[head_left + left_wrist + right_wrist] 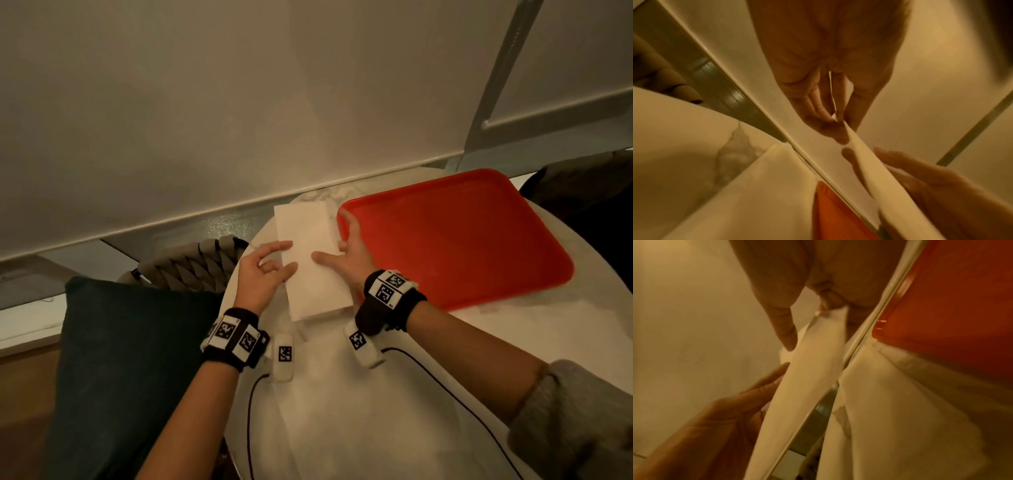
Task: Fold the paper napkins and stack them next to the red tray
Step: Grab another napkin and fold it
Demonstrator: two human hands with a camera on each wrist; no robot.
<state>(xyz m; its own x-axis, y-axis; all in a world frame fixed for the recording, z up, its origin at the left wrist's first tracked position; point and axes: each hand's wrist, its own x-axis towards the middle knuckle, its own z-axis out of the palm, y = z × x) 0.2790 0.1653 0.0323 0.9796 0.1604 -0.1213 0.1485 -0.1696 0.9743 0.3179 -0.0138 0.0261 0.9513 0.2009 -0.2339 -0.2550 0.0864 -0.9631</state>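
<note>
Pinching a folded white paper napkin (315, 270) between them, her left hand (260, 274) and right hand (349, 260) hold it just left of the red plastic tray (455, 236).

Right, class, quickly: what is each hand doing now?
Left hand: pinches the napkin at its left edge.
Right hand: grips the napkin's right edge.

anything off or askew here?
Mostly fine. The folded napkin held by the left hand and right hand sits skewed over the napkin stack beside the red tray, its near end overhanging. No tears or spills visible.
</note>
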